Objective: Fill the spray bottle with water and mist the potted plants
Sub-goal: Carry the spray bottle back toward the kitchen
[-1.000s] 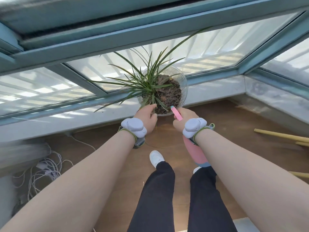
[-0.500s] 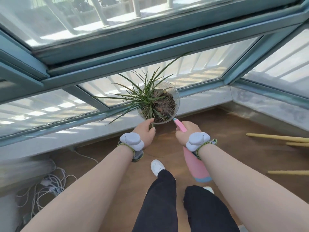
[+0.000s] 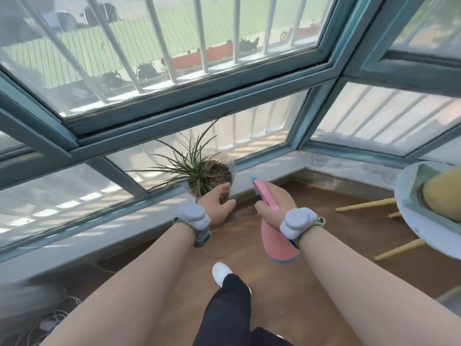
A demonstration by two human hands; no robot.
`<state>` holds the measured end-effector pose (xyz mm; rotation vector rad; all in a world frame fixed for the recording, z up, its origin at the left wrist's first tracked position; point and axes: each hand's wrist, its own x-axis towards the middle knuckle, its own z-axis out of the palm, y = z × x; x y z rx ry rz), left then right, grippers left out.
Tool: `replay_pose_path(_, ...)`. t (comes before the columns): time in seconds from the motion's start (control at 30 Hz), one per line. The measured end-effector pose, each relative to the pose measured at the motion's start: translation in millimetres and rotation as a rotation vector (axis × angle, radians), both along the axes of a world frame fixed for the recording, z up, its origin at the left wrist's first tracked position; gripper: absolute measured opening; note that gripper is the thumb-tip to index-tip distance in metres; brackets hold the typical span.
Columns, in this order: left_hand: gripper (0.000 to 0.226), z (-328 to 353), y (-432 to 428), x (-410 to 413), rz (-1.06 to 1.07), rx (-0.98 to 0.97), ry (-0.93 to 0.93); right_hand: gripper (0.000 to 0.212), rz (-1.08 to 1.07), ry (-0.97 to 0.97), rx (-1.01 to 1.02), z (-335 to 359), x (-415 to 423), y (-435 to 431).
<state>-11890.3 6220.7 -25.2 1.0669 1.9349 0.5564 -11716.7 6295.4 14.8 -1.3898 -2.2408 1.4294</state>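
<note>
A clear plastic pot (image 3: 225, 166) of dark soil with a thin-leaved green plant (image 3: 189, 168) stands on the grey window sill (image 3: 99, 226), slightly tilted. My left hand (image 3: 217, 203) cups the pot's near lower side, with thumb and fingers around it. My right hand (image 3: 275, 203) grips the neck of a pink spray bottle (image 3: 274, 245). The bottle's blue-tipped nozzle (image 3: 254, 179) points up and away, a little to the right of the pot. The bottle's body hangs below my wrist. Whether there is water in it cannot be told.
Blue-green window frames (image 3: 199, 101) with white bars rise behind the sill. A round white table (image 3: 409, 221) with yellow wooden legs, holding a green tray and a yellow object, stands at the right. Cables (image 3: 50, 323) lie at the lower left. My legs and a white shoe (image 3: 220, 272) are on the brown floor.
My view has tilted up toward the window. The pot has gone from in front of my hands down to the sill. My right hand with the bottle has drawn off to the right.
</note>
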Motion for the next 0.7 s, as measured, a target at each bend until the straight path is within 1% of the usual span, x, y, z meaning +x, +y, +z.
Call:
replay_pose_path(0.07,0.066,18.3,-6.2,34.7,-0.091,0.037,-0.111,0.032,-0.077,0.079,0.031,22.4,28.8,-9.8)
replay_pose_path(0.17,0.072,53.0,-13.4,100.2,-0.308,0.067,-0.251,0.031,-0.235,0.249,0.064,57.6,86.1,-27.8)
replay_pose_path(0.27,0.069,82.4,-8.9,164.3,-0.503,0.100,-0.374,0.045,-0.345,0.358,0.078,92.9,143.0,-42.5)
replay_pose_path(0.3,0.075,90.4,-6.4,182.4,-0.545,0.100,-0.356,0.046,-0.379,0.388,0.070,102.8,158.1,-43.7)
replay_pose_path(0.37,0.100,109.0,4.2,236.6,-0.671,0.135,-0.282,0.047,-0.501,0.436,0.086,126.0,208.7,-47.6)
replay_pose_path(0.4,0.106,106.5,5.1,242.6,-0.682,0.152,-0.249,0.044,-0.529,0.458,0.082,129.0,212.2,-47.6)
replay_pose_path(0.43,0.108,111.1,10.7,259.5,-0.706,0.180,-0.220,0.038,-0.589,0.482,0.123,137.5,228.4,-46.3)
replay_pose_path(0.5,0.106,115.1,13.6,280.8,-0.690,0.240,-0.194,0.022,-0.664,0.527,0.191,146.8,248.8,-43.9)
replay_pose_path(0.53,0.101,115.1,11.0,284.7,-0.675,0.261,-0.177,0.021,-0.640,0.543,0.180,151.6,250.3,-44.8)
replay_pose_path(0.63,0.091,127.3,24.9,327.0,-0.748,0.318,-0.170,0.042,-0.623,0.536,0.240,172.6,292.8,-38.9)
replay_pose_path(0.7,0.090,136.9,42.0,355.3,-0.814,0.326,-0.195,0.049,-0.632,0.500,0.261,177.4,323.0,-36.7)
